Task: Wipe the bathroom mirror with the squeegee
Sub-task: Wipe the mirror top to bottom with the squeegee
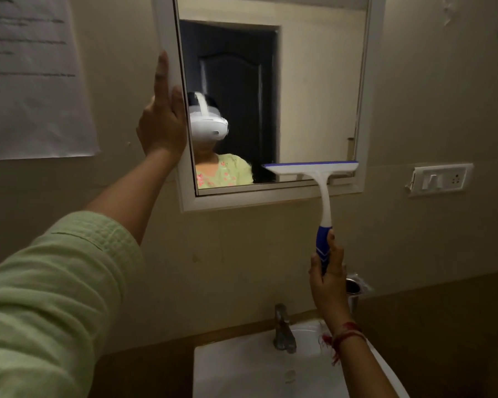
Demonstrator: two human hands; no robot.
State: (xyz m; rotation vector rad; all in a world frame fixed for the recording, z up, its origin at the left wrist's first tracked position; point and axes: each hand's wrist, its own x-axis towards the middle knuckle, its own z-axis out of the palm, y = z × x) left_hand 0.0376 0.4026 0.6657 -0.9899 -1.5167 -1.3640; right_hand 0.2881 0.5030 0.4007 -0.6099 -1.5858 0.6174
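A white-framed mirror (314, 96) hangs on the beige wall above a sink. My left hand (163, 116) grips the mirror frame's left edge, thumb on the front and fingers round the side. My right hand (328, 280) grips the blue handle of a white squeegee (314, 170). The squeegee's blue-edged blade lies level against the glass near the mirror's lower right corner. The glass reflects a person wearing a white headset and a green top.
Below the mirror stands a white sink (242, 369) with a metal tap (283, 328). A steel cup holder (354, 288) sits on the wall behind my right hand. A white switch plate (440, 179) is right of the mirror, a paper notice (32, 76) on the left.
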